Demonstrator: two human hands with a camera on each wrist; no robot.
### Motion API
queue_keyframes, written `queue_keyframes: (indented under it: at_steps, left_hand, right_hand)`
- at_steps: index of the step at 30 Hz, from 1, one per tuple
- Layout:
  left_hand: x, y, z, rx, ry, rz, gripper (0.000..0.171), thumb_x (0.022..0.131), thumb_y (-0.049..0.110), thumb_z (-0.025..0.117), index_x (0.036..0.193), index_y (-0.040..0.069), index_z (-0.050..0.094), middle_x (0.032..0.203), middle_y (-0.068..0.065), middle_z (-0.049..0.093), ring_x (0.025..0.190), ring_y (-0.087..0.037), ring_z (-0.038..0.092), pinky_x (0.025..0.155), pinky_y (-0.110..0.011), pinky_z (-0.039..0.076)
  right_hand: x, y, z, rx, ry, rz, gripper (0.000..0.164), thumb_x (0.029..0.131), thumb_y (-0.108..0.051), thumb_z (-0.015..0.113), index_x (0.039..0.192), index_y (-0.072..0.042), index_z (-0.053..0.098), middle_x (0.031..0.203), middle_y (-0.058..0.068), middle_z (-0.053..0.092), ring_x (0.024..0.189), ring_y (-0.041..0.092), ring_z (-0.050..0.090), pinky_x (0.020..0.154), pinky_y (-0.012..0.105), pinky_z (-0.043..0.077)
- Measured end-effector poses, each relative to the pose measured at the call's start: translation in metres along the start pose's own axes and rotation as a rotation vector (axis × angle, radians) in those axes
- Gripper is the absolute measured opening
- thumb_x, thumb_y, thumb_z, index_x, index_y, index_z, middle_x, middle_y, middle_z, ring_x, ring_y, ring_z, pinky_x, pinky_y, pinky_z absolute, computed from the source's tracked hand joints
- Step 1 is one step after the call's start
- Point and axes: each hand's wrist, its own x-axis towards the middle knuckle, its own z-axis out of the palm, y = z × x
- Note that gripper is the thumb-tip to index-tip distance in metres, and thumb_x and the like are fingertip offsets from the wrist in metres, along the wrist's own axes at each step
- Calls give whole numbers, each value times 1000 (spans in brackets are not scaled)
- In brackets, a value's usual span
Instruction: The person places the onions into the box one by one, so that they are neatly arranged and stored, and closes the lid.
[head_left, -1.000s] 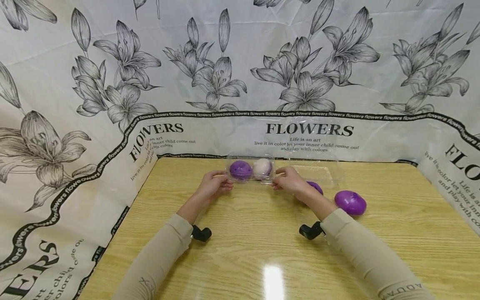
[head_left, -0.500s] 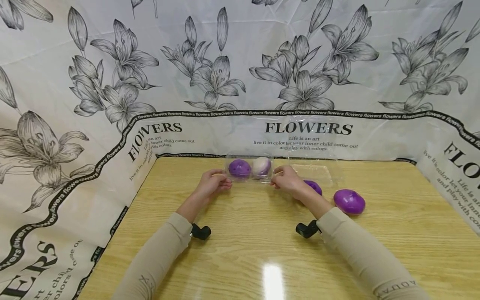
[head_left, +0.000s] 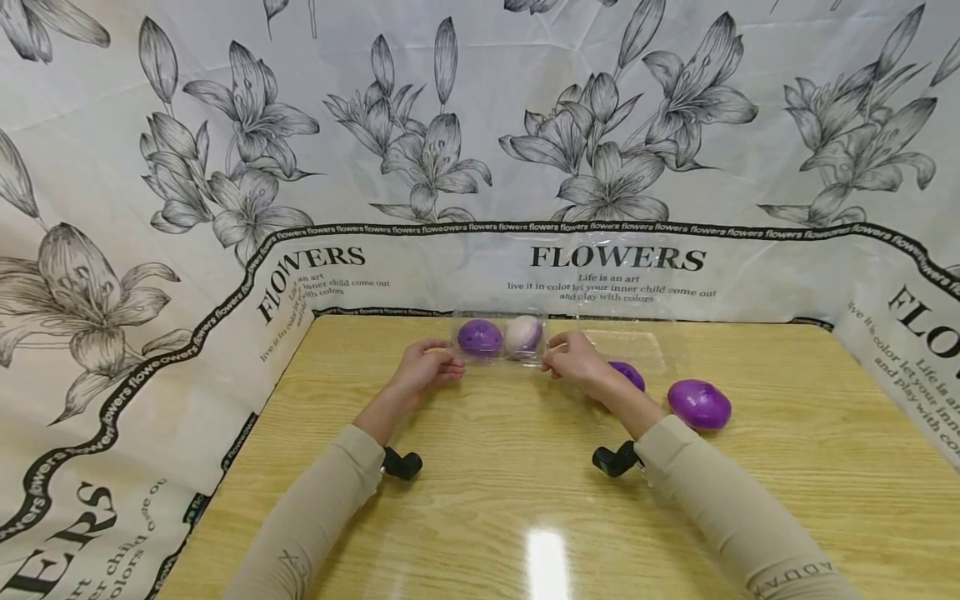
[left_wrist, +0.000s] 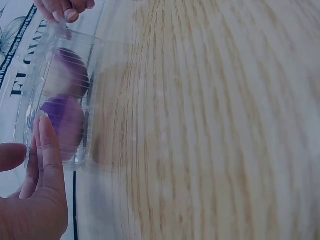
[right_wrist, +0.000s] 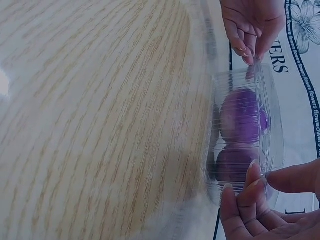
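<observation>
Hardly anything has shifted from half a second ago, beyond a slight drift of the whole head view. Both beige-sleeved forearms reach forward over the wood-grain table (head_left: pixel 487 475). Left hand (head_left: pixel 429 367) and right hand (head_left: pixel 576 360) pinch opposite ends of a clear, ribbed plastic box (right_wrist: pixel 273 92), thumbs against fingers at its rim. Inside sit a purple rounded object (head_left: pixel 478 337) and a whitish-and-purple one (head_left: pixel 522 335), side by side, near the table's far edge.
</observation>
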Motion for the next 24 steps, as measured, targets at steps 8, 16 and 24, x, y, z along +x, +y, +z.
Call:
queue_keyframes:
  at_steps: [8,16,24]
  left_hand:
    - [0,0,1,1,18,-10,41,102,-1,53,142,-10,46,90,-16,72,80,-23,74,89,-42,63]
    - [-2,-4,1,36,38,-20,42,105,5,52,145,-7,45,105,-25,72,85,-25,74,85,-39,65]
    - [-12,-1,-9,155,119,27,44,105,15,58,144,-5,49,124,-27,62,81,-23,70,77,-37,66]
  right_hand:
    - [-2,-3,1,-15,-8,14,50,99,-3,49,143,19,37,107,26,71,93,34,66,86,39,59]
    - [-7,-13,-6,-205,-18,-8,54,103,-12,52,145,19,37,119,29,68,96,38,71,94,44,59]
    - [-28,-15,-31,-274,25,-110,56,100,-12,54,142,22,39,118,31,68,92,39,72,74,35,62]
